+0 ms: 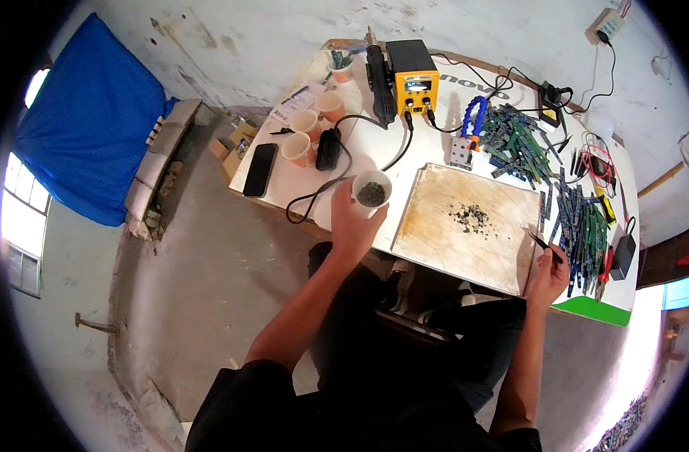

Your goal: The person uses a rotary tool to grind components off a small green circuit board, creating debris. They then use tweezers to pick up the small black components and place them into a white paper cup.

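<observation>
My left hand (350,226) is wrapped round a paper cup (388,181) with small dark bits in its bottom, at the table's front edge left of the board. My right hand (548,277) pinches black tweezers (541,242) over the right edge of the board. A scatter of tiny black chips (471,218) lies in the middle of the stained, pale square board (427,233). Strips of green circuit board (516,143) are heaped behind it, and another pile of dark strips (583,230) lies beside my right hand.
A yellow and black soldering station (415,83) with a hot-air gun (380,83) stands at the back. Several paper cups (297,151) and a black phone (261,170) are on the left. A blue flexible hose (475,113), red pliers (606,265) and loose cables lie around the right side.
</observation>
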Demonstrator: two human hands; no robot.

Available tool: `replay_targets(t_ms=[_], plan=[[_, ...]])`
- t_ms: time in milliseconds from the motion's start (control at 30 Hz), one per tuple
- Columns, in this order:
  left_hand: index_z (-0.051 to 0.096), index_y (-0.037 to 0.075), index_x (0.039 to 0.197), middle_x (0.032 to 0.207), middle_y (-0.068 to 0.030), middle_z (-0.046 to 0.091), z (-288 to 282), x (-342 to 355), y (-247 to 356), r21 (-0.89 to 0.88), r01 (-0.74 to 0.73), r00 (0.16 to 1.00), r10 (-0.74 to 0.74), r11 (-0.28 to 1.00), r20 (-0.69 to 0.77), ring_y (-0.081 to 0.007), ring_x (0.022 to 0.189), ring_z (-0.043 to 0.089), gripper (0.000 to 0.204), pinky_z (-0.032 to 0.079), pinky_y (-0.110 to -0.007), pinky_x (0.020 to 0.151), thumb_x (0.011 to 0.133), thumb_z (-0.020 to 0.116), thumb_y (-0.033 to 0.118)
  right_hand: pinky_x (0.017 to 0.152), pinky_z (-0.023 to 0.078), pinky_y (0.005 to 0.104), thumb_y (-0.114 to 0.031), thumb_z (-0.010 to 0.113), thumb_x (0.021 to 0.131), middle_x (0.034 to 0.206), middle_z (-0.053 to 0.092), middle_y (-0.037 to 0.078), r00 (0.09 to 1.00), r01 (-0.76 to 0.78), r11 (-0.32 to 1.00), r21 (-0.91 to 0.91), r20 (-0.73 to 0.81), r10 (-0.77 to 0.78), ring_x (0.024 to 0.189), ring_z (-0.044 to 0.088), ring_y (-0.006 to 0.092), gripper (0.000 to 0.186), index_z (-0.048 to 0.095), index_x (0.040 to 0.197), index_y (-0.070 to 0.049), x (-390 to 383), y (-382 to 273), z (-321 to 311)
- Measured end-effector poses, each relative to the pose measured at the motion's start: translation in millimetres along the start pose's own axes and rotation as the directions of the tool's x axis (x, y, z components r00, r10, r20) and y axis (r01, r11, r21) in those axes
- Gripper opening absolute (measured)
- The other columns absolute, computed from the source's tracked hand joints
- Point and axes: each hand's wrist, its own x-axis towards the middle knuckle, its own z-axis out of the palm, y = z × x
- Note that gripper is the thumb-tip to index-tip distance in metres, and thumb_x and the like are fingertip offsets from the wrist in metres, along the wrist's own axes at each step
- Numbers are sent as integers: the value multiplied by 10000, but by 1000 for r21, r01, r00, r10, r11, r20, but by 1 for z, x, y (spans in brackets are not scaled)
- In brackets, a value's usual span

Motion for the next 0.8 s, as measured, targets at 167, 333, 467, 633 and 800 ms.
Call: replay_targets(t_ms=[167,333,467,633,800], plan=[[583,41,1418,1325,-152,695,-16,-3,-10,-90,-37,999,38,995,4,-324,1243,683,658,541,-440,1051,852,908,124,784,494,226,-112,725,1075,1024,713,19,999,22,999,-37,27,-21,872,617,70,198,725,1225,17,-1,-6,4],[538,29,1475,1361,-174,700,-18,1,-17,-173,105,994,-97,979,55,-297,1272,691,712,552,-431,1055,874,904,137,795,491,227,-123,713,1085,1036,708,20,999,3,996,-90,34,0,886,605,65,202,712,1224,23,0,-4,4],[489,-7,1496,1371,-164,670,-25,2,-13,-141,84,996,-81,986,24,-255,1250,678,734,546,-395,1071,883,880,91,781,484,216,-118,706,1090,1032,700,15,999,22,996,-84,36,-19,887,599,64,205,706,1238,23,0,2,1],[542,8,1437,1295,-151,636,-53,8,-48,29,-5,985,10,1000,-173,-279,1170,651,629,542,-416,1012,898,847,116,772,482,219,-118,702,1095,1031,692,12,997,58,997,-57,52,-55,866,593,64,203,705,1238,25,-1,0,2],[555,-10,1430,1348,-197,636,-68,87,-67,231,84,931,7,969,-365,-337,1248,617,725,505,-470,1073,868,905,284,778,484,221,-122,689,1101,1032,694,15,998,33,994,-100,63,-27,873,601,71,203,705,1237,28,0,0,-3]])
